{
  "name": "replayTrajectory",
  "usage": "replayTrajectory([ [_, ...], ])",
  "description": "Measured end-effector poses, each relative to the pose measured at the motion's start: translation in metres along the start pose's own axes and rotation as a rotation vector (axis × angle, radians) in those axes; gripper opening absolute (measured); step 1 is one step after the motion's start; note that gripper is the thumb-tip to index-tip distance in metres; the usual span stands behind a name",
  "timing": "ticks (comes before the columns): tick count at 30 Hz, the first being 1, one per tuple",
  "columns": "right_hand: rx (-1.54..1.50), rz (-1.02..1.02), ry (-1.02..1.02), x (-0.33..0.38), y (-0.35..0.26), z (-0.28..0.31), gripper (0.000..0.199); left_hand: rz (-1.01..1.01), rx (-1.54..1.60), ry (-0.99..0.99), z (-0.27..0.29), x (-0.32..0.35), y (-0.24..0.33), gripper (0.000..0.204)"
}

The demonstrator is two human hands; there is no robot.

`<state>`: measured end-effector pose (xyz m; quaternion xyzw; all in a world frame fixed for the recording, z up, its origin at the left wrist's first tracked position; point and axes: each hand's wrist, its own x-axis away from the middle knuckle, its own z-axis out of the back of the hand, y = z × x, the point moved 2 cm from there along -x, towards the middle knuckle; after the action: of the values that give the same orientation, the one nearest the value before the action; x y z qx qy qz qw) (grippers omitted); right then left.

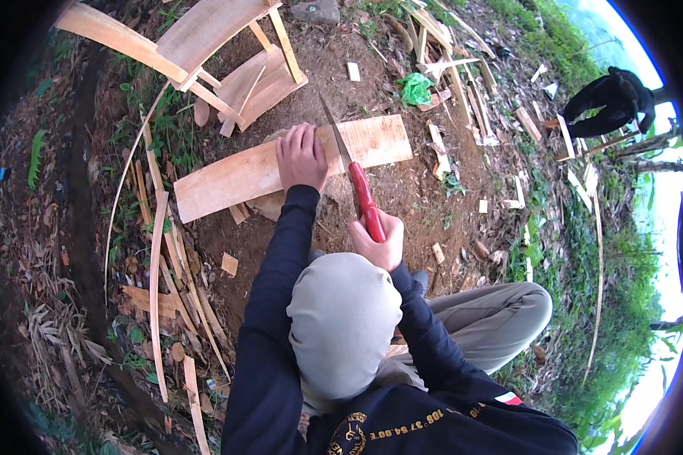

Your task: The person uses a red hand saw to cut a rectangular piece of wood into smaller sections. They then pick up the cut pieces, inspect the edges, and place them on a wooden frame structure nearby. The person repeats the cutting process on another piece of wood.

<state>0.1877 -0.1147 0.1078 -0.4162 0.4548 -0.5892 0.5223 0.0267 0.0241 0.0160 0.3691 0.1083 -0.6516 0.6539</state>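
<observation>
A pale wooden plank [231, 176] lies slantwise in front of me, raised a little off the soil. My left hand [302, 157] presses on it near the middle, its fingers bent over the far edge. Just to the right, my right hand [381, 241] is closed round the red handle of a handsaw [365, 199]. The narrow saw blade crosses the plank's width, its tip pointing away past the far edge. Whether the teeth have cut into the wood cannot be made out.
A wooden chair-like frame [220, 34] stands at the far left. Long wooden strips [156, 296] lie at left. Offcuts [470, 98] and a green plastic bag [416, 89] are at far right. My bent leg [493, 315] and a rounded grey cloth shape [345, 322] are close by.
</observation>
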Motion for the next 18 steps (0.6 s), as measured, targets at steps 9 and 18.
replayTrajectory([
  [9,-0.046,0.129,-0.046,0.024,0.063,-0.007,0.018,0.032,-0.046,-0.038,-0.003,-0.002,-0.002,0.030],
  [18,-0.011,0.293,-0.076,0.012,0.078,-0.001,0.010,0.046,-0.044,-0.013,0.006,-0.002,0.004,0.032],
])
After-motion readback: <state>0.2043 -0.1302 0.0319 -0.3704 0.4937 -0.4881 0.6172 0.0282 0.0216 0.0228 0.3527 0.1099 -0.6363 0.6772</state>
